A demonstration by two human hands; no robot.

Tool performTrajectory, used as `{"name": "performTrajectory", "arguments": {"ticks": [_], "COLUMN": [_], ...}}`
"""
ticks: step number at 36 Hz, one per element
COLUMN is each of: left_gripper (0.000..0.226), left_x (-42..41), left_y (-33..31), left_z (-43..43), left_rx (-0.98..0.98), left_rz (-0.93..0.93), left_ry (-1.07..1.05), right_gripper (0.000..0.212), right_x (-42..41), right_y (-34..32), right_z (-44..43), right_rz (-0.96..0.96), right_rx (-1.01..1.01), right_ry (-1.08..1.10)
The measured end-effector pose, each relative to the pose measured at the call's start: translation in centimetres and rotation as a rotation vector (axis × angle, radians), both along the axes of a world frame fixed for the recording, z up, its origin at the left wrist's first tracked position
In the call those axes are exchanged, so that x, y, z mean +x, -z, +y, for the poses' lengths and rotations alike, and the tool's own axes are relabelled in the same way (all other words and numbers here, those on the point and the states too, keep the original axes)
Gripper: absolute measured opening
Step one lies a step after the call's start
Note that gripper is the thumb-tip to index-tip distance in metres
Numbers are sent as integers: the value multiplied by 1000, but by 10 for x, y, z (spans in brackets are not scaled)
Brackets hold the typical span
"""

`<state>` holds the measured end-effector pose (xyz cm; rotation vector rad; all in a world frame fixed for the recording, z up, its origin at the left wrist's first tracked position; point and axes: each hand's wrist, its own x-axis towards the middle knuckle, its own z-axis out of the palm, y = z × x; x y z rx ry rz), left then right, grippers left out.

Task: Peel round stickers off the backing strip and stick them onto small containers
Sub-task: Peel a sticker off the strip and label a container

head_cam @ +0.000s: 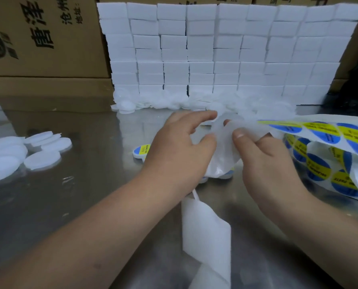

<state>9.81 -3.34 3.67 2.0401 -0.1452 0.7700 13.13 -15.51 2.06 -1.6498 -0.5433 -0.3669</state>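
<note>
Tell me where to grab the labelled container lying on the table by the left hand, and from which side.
Pinch the labelled container by its low white rim, thumb and finger on opposite edges, coming from above and its left. It lies flat, label up, so probably only the rim offers purchase, and the left hand covers its right side.

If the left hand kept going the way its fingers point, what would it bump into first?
Probably the white backing strip pinched by the right hand, right in front of the left hand. Beyond lies the heap of white containers; depth is unclear.
</note>
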Motion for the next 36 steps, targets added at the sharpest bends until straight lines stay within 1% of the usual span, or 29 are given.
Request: {"name": "performTrajectory", "arguments": {"ticks": [3, 6, 8, 11, 15, 18, 20, 22, 23, 27, 29, 31, 33, 36], "left_gripper": [32, 38, 40, 41, 40, 40, 41, 40, 38, 22, 18, 11, 18, 26], "left_x": [-5, -8, -9, -11, -13, -14, -15, -15, -16, -14, -13, -13, -12, -8], "left_y": [-1, 2, 2, -1, -2, -3, -4, -6, -6, -8, -8, -9, -10, -9], "left_z": [-2, -5, -5, -4, -6, -7, -7, -8, -8, -6, -4, -4, -3, 1], "left_rx": [115, 286, 368, 362, 376, 313, 270, 243, 215, 49, -22, -111, -208, -311], "left_rz": [-78, -71, -64, -61, -49, -7, 10, 27, 41, 112, 122, 109, 93, 74], "left_ry": [46, 100, 100, 113, 128, 147, 162, 174, 187, 257, 278, 310, 306, 171], "right_gripper": [30, 20, 22, 19, 22, 28, 21, 29, 30, 24, 24, 26, 26, 28], "right_x": [-1, -2, -4, -5, -4, -6, -8, -10, -11, -7, -5, -5, -8, -10], "right_y": [2, 6, 7, 8, 9, 8, 6, 4, 3, 4, 5, 4, 2, 3], "right_z": [1, 3, 3, 3, 1, 1, 0, 1, 1, -2, -3, -4, -3, -2], "right_rz": [-37, 19, 11, -22, -65, -99, -164, -187, -189, -185, -167, -147, -134, -147], "right_rx": [-125, -216, -247, -310, -472, -513, -504, -471, -451, -411, -421, -384, -379, -430], "right_ry": [35, -26, -43, -27, 13, 9, -27, -72, -88, -107, -118, -137, -167, -182]}}
